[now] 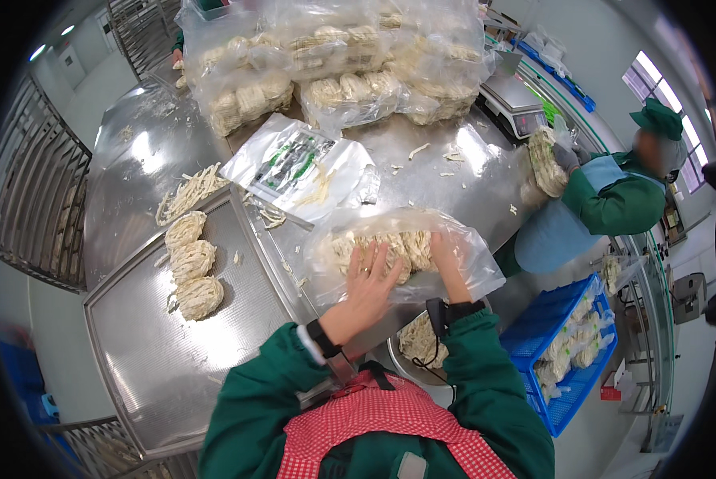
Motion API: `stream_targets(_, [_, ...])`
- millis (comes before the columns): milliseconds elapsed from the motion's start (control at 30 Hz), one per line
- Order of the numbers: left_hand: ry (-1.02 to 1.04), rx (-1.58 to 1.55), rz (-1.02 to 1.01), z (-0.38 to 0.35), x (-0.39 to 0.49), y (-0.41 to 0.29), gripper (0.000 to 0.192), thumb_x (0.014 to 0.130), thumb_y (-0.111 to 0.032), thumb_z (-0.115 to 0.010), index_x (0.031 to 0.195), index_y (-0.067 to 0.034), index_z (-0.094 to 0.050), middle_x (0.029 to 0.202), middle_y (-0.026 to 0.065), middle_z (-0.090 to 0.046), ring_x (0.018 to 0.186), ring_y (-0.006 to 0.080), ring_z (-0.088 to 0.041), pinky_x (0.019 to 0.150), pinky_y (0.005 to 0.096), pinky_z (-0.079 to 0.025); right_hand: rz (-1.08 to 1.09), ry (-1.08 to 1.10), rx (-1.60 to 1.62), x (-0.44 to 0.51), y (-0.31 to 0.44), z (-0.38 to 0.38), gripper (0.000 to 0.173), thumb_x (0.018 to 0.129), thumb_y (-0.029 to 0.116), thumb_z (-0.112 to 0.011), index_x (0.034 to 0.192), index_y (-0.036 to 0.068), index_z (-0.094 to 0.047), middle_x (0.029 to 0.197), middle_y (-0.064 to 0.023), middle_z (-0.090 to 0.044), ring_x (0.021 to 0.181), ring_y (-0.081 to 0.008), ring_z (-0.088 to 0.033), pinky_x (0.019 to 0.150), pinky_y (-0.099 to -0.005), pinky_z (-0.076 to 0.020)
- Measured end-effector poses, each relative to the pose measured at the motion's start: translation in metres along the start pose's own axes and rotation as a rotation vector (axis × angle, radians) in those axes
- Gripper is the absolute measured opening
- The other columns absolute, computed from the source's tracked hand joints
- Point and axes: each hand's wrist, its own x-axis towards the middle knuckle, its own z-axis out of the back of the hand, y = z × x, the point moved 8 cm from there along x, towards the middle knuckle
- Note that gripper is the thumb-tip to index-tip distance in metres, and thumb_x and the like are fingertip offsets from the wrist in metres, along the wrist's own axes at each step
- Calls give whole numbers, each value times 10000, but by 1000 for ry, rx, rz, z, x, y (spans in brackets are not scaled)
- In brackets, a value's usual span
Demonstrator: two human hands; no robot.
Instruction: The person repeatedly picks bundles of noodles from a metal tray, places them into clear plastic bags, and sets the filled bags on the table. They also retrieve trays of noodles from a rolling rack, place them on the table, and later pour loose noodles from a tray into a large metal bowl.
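Note:
A clear plastic bag (pixel 472 254) holding dried noodle bundles (pixel 418 248) lies on the steel table in front of me. My left hand (pixel 370 281) rests on top of the bag with its fingers spread, pressing on the bundles. My right hand (pixel 448 257) reaches inside the bag at its right end, fingers against the last bundle; whether it grips is partly hidden by the film. To the left, three noodle bundles (pixel 193 263) stand in a row on a perforated metal tray (pixel 238 335). A printed plastic bag (pixel 310 167) lies flat beyond my hands.
Filled noodle bags (pixel 358 96) are stacked at the far edge. A metal bowl (pixel 403 359) of noodles sits below the table edge. A blue crate (pixel 525 335) of packages stands right, near a co-worker (pixel 621 179) holding a bag beside a scale (pixel 513 108). Racks (pixel 41 185) stand left.

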Motion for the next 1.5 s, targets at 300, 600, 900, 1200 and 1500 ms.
stream_targets(300, [216, 960, -78, 159, 41, 20, 58, 682, -84, -613, 730, -98, -643, 601, 91, -597, 679, 253, -623, 1010, 598, -323, 179, 171, -156, 84, 56, 188, 522, 885, 492, -567, 1054, 6, -653, 1071, -229, -638, 928, -380, -627, 828, -443, -490])
stream_targets(600, [169, -11, -369, 138, 112, -130, 565, 740, -289, -739, 1236, -71, -579, 1247, 134, -576, 1076, 283, -598, 985, 585, -339, 138, 392, -163, 167, -20, 204, 556, 864, 476, -573, 1152, 1, -607, 1167, -220, -617, 1094, -358, -586, 928, -410, -454])
stream_targets(900, [431, 557, -115, 100, 180, -13, 244, 714, 24, -572, 896, -113, -659, 777, 70, -656, 771, 225, -650, 1031, 513, -310, 213, 416, -198, 219, -63, 223, 491, 861, 454, -569, 979, -11, -674, 1030, -220, -656, 1000, -389, -609, 868, -436, -474])
stream_targets(1200, [-31, 251, -249, 125, 331, -44, 158, 787, -41, -575, 880, -102, -686, 794, 93, -679, 787, 265, -636, 868, 407, -380, 164, 84, -172, 297, -170, 269, 478, 801, 429, -616, 1013, 4, -665, 959, -217, -666, 919, -357, -632, 801, -424, -487])
stream_targets(1500, [-120, 124, -159, 72, 384, -20, 205, 820, -89, -577, 1002, -99, -671, 906, 111, -673, 908, 297, -632, 871, 450, -415, 323, 541, 412, 245, -93, 238, 245, 887, 180, -593, 1005, -24, -661, 862, -110, -684, 829, -173, -648, 746, -301, -503])
